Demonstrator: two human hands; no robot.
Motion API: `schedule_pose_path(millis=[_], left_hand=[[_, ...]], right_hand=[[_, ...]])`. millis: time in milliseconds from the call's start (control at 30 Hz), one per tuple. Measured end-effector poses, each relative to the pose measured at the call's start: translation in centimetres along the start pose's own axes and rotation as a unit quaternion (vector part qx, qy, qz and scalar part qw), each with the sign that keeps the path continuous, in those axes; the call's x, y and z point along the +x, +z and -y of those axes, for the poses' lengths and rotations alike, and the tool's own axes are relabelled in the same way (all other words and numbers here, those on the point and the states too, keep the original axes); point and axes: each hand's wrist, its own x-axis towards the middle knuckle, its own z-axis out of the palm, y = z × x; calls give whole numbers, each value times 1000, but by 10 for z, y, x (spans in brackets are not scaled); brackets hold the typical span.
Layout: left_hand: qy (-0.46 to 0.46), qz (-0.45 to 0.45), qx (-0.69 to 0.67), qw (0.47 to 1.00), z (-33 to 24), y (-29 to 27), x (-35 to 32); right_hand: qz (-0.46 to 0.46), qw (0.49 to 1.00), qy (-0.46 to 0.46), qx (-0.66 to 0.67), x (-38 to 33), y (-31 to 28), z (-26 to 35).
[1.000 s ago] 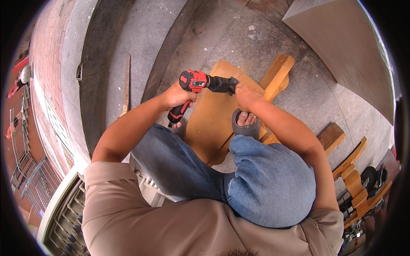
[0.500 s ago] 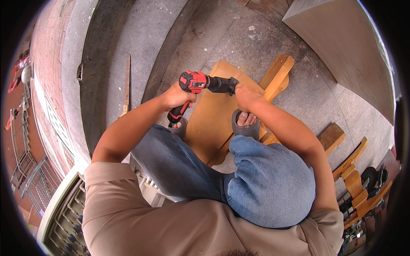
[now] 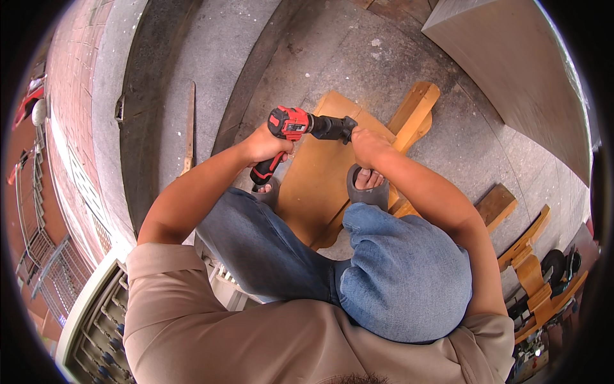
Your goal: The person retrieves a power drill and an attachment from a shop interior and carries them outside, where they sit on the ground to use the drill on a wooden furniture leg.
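Observation:
My left hand (image 3: pixel 264 144) is wrapped round the grip of a red and black cordless drill (image 3: pixel 293 123). The drill lies level in the air, its black front attachment (image 3: pixel 328 127) pointing right. At the tip of that attachment, my right hand (image 3: pixel 369 146) is closed and touching it or very close to it. Whatever those fingers hold is hidden by the hand. Below both hands is a yellow-brown wooden bench or board (image 3: pixel 318 168), set low over the ground. My sandalled feet stand at its two sides, the right sandal (image 3: pixel 369 187) overlapping its edge.
A wooden piece (image 3: pixel 414 115) juts out beyond the board at the far right. A long, narrow saw-like blade (image 3: pixel 191 121) lies on the grey ledge to the left. A large grey box (image 3: pixel 511 70) stands far right; wood offcuts (image 3: pixel 496 206) lie nearer on that side.

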Motion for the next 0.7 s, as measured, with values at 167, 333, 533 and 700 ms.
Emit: schedule_pose_path(millis=[167,333,533,700], left_hand=[[-1,2,-13,1000,-3,2,-3],[8,5,-3,1000,2,-1,1],[17,12,-8,1000,-2,0,-2],[13,19,0,1000,-6,-2,-4]], right_hand=[[3,1000,4,1,0,1,0],[4,1000,3,3,-2,-2,2],[2,1000,4,5,-3,-3,1],[1,1000,2,2,-4,-3,2]])
